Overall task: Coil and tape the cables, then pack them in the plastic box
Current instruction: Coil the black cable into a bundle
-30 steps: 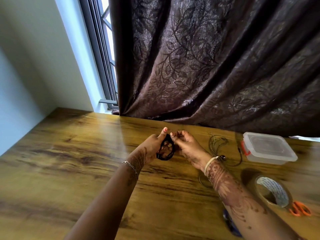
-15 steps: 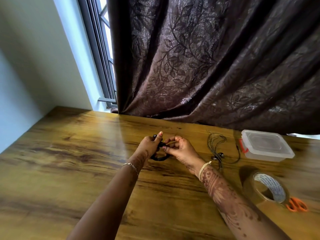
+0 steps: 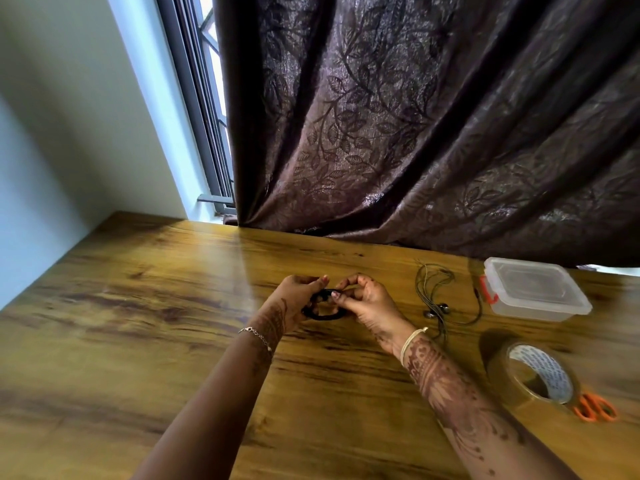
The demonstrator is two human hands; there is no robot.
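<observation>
A black cable wound into a small coil [image 3: 323,315] is held low over the wooden table [image 3: 138,306] between both hands. My left hand [image 3: 294,301] grips its left side and my right hand [image 3: 367,301] pinches its right side at the top. To the right lies a loose thin earphone cable [image 3: 438,296], uncoiled. A clear plastic box [image 3: 535,289] with its lid on and an orange clasp stands at the far right. A roll of brown tape [image 3: 533,379] lies near the right edge.
Orange-handled scissors [image 3: 595,408] lie just behind the tape roll at the right. A dark patterned curtain [image 3: 415,133] hangs along the table's back edge, with a window frame [image 3: 197,98] and a pale wall at the left.
The coil has gone from upright between my fingers to lying nearly flat, lower toward the table. Both hands have kept hold of it and shifted their fingers around it.
</observation>
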